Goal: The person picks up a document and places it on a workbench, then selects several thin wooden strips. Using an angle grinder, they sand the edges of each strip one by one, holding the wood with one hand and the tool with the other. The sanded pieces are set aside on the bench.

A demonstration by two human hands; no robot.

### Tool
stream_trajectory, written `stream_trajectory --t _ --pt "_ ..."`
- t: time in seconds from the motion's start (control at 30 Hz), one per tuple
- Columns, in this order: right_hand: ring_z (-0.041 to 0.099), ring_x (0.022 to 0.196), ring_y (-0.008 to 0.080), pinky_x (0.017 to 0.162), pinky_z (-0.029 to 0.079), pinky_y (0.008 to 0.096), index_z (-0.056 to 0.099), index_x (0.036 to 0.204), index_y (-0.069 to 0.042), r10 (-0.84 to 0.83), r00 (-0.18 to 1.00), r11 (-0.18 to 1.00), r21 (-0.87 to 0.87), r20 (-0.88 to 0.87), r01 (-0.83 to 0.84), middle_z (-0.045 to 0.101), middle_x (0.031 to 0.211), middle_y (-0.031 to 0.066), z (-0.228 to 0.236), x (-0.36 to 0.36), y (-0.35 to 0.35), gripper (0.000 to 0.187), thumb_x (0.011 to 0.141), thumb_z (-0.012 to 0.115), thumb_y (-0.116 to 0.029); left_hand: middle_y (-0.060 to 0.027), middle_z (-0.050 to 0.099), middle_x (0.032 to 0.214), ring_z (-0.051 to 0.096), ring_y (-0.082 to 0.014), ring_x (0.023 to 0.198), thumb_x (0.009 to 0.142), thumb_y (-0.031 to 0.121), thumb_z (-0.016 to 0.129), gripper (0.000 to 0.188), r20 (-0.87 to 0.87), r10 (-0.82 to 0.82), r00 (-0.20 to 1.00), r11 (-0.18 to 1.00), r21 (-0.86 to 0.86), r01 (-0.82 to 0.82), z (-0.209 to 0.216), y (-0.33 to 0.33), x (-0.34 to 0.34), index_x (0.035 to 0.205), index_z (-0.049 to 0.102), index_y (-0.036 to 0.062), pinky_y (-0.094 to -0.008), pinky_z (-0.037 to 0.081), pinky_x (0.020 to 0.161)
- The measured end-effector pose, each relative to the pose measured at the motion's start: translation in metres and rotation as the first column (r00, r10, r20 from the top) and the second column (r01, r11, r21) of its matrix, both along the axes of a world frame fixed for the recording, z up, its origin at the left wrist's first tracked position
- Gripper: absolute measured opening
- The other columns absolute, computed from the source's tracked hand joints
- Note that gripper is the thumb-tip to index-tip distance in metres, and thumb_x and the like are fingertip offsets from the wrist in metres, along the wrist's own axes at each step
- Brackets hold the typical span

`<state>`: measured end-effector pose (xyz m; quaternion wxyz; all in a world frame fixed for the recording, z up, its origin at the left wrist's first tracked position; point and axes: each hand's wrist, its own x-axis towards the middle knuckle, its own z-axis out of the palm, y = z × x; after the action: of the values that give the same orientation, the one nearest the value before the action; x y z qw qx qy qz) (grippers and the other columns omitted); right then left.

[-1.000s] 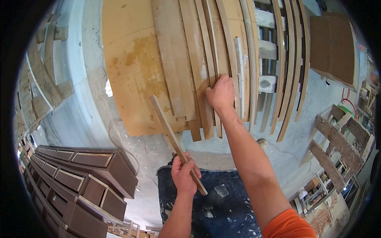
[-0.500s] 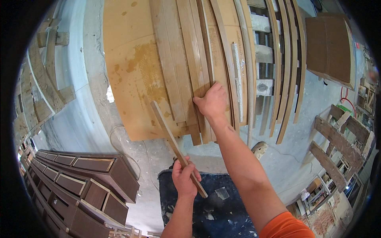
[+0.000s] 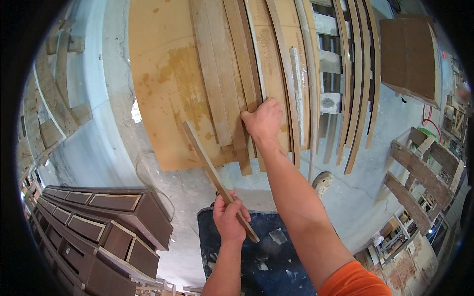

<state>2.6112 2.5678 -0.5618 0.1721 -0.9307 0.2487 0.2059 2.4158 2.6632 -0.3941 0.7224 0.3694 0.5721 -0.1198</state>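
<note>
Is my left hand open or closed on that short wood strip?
Closed: your left hand grips the wood strip, with the thumb across it and fingertips showing along its right side.

Light is bright — edges bow toward black corners.

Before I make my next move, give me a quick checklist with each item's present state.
1. Short wooden strip held by the left hand: ok, fingers wrapped around its lower part.
2. Right hand in place at the long wooden strips: ok, over them near their near ends.
3. Right hand's grip on just one strip: cannot tell, the hand hides it.
4. Near ends of the long strips lined up: not ok, they are staggered.
5. Short strip's lower end off the dark blue surface: cannot tell, it overlaps it in this view.
6. Brown cabinets apart from both hands: ok.
</note>
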Motion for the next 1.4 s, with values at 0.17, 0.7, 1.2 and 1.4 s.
stream_trajectory --t 0.17,0.7,1.2,1.4 --pt "0.064 0.105 0.0422 0.094 0.056 0.0461 0.052 0.113 0.006 -0.03 0.999 0.999 0.038 -0.015 0.03 0.061 0.115 0.026 0.002 -0.001 0.002 0.062 0.072 0.083 -0.029 -0.0063 0.062 0.086 0.059 -0.0175 0.056 0.092 0.003 0.058 0.025 0.012 -0.002 1.0 1.0 0.001 0.002 -0.001 0.002 -0.002 0.118 0.059 0.0045 -0.0325 0.05 0.046" --pt "0.065 0.099 0.0476 0.09 0.054 0.0521 0.059 0.106 0.004 -0.126 0.991 0.969 0.22 0.053 0.112 0.066 0.101 0.0276 0.005 -0.002 -0.005 0.056 0.069 0.087 -0.028 -0.0065 0.059 0.085 0.058 -0.0205 0.055 0.091 0.004 0.06 0.024 -0.067 -0.054 0.996 0.998 0.009 0.055 0.001 0.0 0.005 0.115 0.059 0.005 -0.0354 0.048 0.046" --pt "0.069 0.075 0.0227 0.068 0.056 0.036 0.065 0.104 0.004 -0.279 0.948 0.682 0.663 -0.155 0.309 0.072 0.086 0.0126 0.003 -0.017 -0.065 0.03 0.075 0.074 0.0 -0.0057 0.061 0.087 0.059 -0.0192 0.056 0.091 0.003 0.059 0.026 0.016 -0.048 0.999 0.999 0.018 0.048 -0.005 -0.004 -0.003 0.117 0.06 0.0054 -0.0347 0.049 0.045" --pt "0.068 0.075 0.017 0.072 0.056 0.0338 0.06 0.109 0.001 -0.123 0.927 0.275 0.885 -0.354 0.374 0.069 0.088 0.0096 0.095 -0.022 -0.092 0.031 0.08 0.071 0.005 -0.0053 0.06 0.084 0.058 -0.0195 0.056 0.09 0.004 0.06 0.027 -0.014 -0.089 0.996 0.995 0.034 0.089 -0.01 -0.007 -0.002 0.117 0.06 0.0069 -0.0349 0.049 0.047"
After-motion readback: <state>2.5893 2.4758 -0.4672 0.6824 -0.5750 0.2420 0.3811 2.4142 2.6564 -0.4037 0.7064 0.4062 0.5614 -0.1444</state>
